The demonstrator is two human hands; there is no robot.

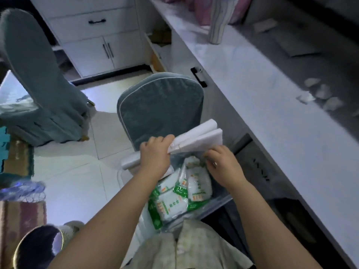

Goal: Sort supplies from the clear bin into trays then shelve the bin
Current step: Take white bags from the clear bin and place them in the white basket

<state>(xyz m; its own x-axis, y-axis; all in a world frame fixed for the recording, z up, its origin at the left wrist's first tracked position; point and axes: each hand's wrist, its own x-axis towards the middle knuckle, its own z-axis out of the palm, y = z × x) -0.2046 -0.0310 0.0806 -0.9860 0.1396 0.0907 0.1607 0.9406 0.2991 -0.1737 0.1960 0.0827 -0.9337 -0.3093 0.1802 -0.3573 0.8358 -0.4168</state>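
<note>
The left hand (155, 154) is clenched round the near end of a white folded pack (202, 136), fingers curled over its top edge and the thumb hidden underneath. The pack juts up and away to the right from that grip, tilted, over the far end of the bin (220, 200).

The right hand (223, 162) sits just beside the left one, right of it and a little lower, over the bin's far right corner. Its fingers are curled and lie against the lower edge of the pack, close above the topmost packet. Whether they pinch anything cannot be told.

The bin is directly below both hands and between the forearms, close in front of the person's body. Its clear wall shows along the right side. Inside lie green-and-white packets (186, 191) piled loosely, overlapping one another — the nearest ones lie partly under the left forearm.

Beyond the bin stands a grey-blue chair (161, 105), its back facing the camera. A long pale counter (272, 105) runs along the right, with a striped vase (219, 22) at its far end. A second chair (35, 78) stands to the left, and white cabinets (97, 39) line the far wall.
</note>
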